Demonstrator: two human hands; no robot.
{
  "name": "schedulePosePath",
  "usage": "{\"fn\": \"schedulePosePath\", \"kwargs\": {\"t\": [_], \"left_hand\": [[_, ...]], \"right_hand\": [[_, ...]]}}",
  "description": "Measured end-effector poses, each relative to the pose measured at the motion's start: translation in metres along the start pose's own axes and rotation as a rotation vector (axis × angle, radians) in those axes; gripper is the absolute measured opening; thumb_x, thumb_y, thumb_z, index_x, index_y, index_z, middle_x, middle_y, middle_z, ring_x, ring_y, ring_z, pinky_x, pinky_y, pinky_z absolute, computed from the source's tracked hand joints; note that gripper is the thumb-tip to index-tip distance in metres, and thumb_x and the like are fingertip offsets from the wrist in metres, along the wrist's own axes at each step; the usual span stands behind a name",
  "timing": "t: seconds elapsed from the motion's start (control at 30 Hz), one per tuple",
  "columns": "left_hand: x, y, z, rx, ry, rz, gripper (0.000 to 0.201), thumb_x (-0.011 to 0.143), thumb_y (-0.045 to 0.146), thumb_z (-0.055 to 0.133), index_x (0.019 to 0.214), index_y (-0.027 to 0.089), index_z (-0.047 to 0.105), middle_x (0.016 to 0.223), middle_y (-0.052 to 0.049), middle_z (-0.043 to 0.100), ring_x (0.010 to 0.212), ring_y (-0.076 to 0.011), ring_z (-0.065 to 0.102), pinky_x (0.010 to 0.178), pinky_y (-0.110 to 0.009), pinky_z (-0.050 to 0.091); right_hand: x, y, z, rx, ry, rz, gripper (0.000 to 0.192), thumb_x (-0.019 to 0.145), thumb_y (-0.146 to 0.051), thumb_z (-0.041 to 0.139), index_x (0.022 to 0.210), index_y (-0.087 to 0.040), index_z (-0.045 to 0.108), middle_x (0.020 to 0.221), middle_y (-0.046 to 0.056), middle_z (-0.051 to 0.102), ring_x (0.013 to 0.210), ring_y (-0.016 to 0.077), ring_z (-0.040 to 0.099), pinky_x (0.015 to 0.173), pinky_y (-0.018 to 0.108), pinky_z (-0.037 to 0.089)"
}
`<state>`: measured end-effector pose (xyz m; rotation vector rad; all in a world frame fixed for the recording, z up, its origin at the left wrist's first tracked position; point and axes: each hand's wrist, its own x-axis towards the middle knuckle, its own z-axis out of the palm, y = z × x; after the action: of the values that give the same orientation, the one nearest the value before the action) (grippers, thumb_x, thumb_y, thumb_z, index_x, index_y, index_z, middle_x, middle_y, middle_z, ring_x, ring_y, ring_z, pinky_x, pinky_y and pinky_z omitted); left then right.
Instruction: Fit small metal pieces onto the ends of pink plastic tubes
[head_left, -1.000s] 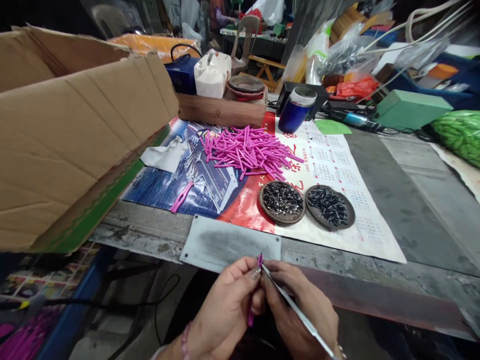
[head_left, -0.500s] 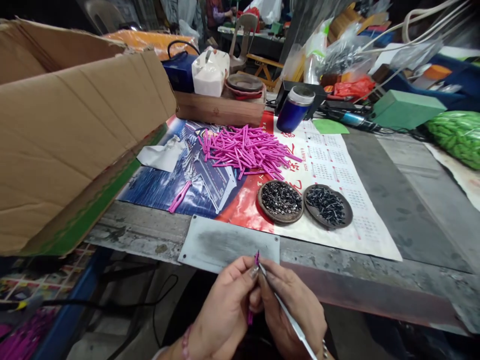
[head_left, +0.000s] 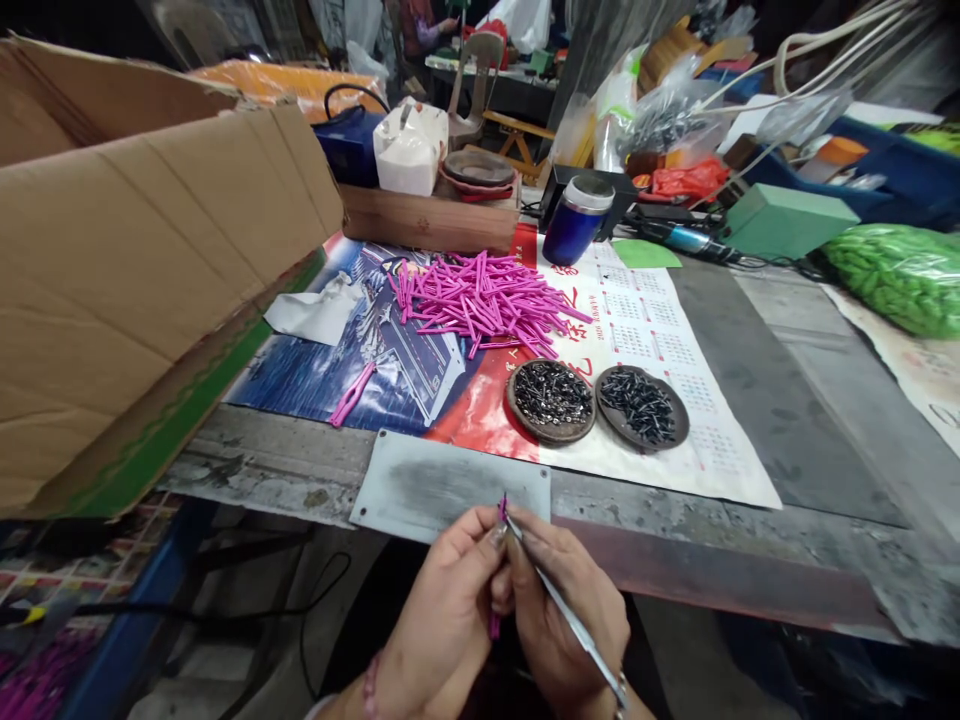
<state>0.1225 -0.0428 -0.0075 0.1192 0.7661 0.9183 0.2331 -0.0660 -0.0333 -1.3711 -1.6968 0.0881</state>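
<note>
Pinching a slim pink plastic piece (head_left: 496, 622) upright between thumb and fingers, my left hand (head_left: 450, 610) sat just below the near edge of the grey metal plate (head_left: 427, 485), closed tight on the piece so that only its tip and its lower end showed. My right hand (head_left: 562, 610) pressed against the left and gripped thin metal tweezers (head_left: 559, 605), whose point met the pink tip right at the plate's near edge. Beyond the plate, to the right, two round dishes (head_left: 550, 400) of small dark metal parts stood side by side on a printed calendar sheet (head_left: 675, 350). Farther past the plate lay a heap of pink sticks (head_left: 480, 300), with one joined pink piece (head_left: 351, 393) apart to its left. Left of the plate loomed a big cardboard box (head_left: 150, 260); farthest back stood a blue mug (head_left: 574, 220).
</note>
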Motion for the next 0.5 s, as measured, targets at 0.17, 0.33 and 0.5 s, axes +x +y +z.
{"fn": "schedulePosePath", "kwargs": {"t": [0.17, 0.33, 0.5], "left_hand": [[-0.002, -0.001, -0.001, 0.02, -0.033, -0.008, 0.033, 0.072, 0.036, 0.091, 0.082, 0.012, 0.07, 0.056, 0.005, 0.055, 0.047, -0.0034, 0.042, 0.05, -0.017, 0.031], [-0.006, 0.005, -0.001, 0.086, -0.003, -0.07, 0.039, 0.069, 0.037, 0.093, 0.082, 0.011, 0.067, 0.071, 0.001, 0.062, 0.049, -0.0035, 0.047, 0.049, -0.019, 0.031], [-0.01, 0.005, -0.001, 0.223, -0.017, 0.01, 0.046, 0.082, 0.042, 0.082, 0.114, 0.014, 0.065, 0.07, 0.002, 0.061, 0.053, -0.0057, 0.047, 0.052, -0.019, 0.032]], "right_hand": [[0.017, -0.004, -0.019, 0.202, -0.014, 0.21, 0.01, 0.095, -0.021, 0.065, 0.101, -0.022, 0.072, 0.088, 0.005, 0.08, 0.071, 0.0203, 0.078, 0.065, 0.025, 0.065], [0.051, 0.049, -0.096, -0.049, 0.095, 0.578, 0.031, 0.085, -0.046, 0.073, 0.069, -0.02, 0.07, 0.078, 0.009, 0.076, 0.064, 0.0221, 0.073, 0.051, 0.027, 0.056], [0.08, 0.142, -0.148, -0.433, -0.153, 0.727, 0.027, 0.076, -0.046, 0.08, 0.07, -0.023, 0.066, 0.056, 0.005, 0.067, 0.045, 0.0206, 0.061, 0.047, 0.034, 0.042]]}}
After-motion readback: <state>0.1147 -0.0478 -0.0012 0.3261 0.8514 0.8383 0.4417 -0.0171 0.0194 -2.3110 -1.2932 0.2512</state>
